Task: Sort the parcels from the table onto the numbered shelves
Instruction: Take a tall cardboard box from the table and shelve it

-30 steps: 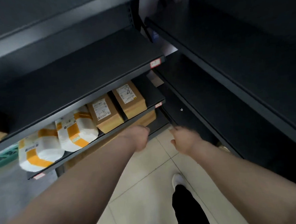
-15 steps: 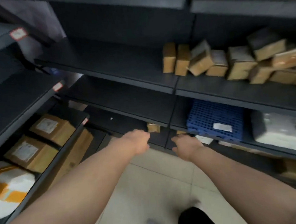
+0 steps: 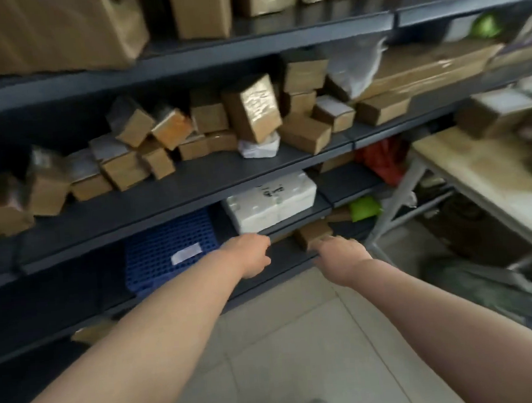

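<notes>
A person's left hand (image 3: 253,256) and right hand (image 3: 341,259) hang in front of the dark shelves (image 3: 225,180), fingers loosely curled and holding nothing. The parcels (image 3: 497,112) yet to be sorted lie blurred on the pale table (image 3: 476,171) at far right, well apart from both hands. The step appears to be the return for another parcel. It would be best to finish turning right, take one box and read its label before choosing a shelf. Half a second earlier the table was out of sight, and the blue crate (image 3: 167,252), now left of the hands, sat to their right.
</notes>
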A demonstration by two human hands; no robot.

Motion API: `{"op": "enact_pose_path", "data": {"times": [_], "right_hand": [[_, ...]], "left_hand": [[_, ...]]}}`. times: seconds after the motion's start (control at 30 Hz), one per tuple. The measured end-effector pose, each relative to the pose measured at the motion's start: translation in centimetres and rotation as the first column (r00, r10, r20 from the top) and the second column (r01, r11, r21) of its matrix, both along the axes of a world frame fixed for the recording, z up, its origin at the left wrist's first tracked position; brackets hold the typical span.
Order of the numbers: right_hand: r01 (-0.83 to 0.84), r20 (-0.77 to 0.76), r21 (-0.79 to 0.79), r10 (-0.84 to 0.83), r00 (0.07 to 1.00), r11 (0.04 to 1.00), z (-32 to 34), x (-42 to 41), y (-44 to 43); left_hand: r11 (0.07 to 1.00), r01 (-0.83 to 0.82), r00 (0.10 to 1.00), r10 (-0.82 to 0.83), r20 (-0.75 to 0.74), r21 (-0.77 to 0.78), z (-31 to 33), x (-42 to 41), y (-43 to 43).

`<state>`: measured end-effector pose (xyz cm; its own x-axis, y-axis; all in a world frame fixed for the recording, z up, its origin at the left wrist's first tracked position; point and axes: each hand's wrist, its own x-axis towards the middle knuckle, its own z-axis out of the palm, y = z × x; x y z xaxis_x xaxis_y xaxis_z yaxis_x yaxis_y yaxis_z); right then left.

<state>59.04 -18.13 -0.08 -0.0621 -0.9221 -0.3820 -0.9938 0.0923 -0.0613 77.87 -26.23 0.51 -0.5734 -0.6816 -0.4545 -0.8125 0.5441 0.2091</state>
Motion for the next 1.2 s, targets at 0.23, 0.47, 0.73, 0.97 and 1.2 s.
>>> {"op": "enact_pose_path", "data": {"times": [0.23,0.47,0.73,0.97,1.2], "right_hand": [[0.3,-0.014,-0.09,-0.302,0.953,0.95,1.2,-14.3,3.5],[0.544,-0.012,-0.145,-0.551,0.835,0.827,2.2,-24.5,7.1],[0.782,0.013,-0.2,-0.797,0.604,0.59,3.8,-34.1,8.9],[0.915,0.054,-0.197,-0.928,0.369,0.352,3.0,-39.0,13.2],[0.958,0.107,-0.194,-0.966,0.234,0.211,2.6,-46.9,19.4]], "left_hand": [[0.954,0.295,0.955,-0.294,0.019,-0.057,2.2,-17.7,-0.2],[0.845,0.528,0.849,-0.527,0.042,-0.084,3.7,-31.4,-1.7],[0.682,0.718,0.683,-0.729,-0.046,-0.141,5.8,-46.4,-3.4],[0.542,0.836,0.54,-0.841,-0.041,-0.086,5.3,-55.4,-0.7],[0.396,0.909,0.398,-0.917,-0.011,-0.13,5.2,-64.9,6.8]]}}
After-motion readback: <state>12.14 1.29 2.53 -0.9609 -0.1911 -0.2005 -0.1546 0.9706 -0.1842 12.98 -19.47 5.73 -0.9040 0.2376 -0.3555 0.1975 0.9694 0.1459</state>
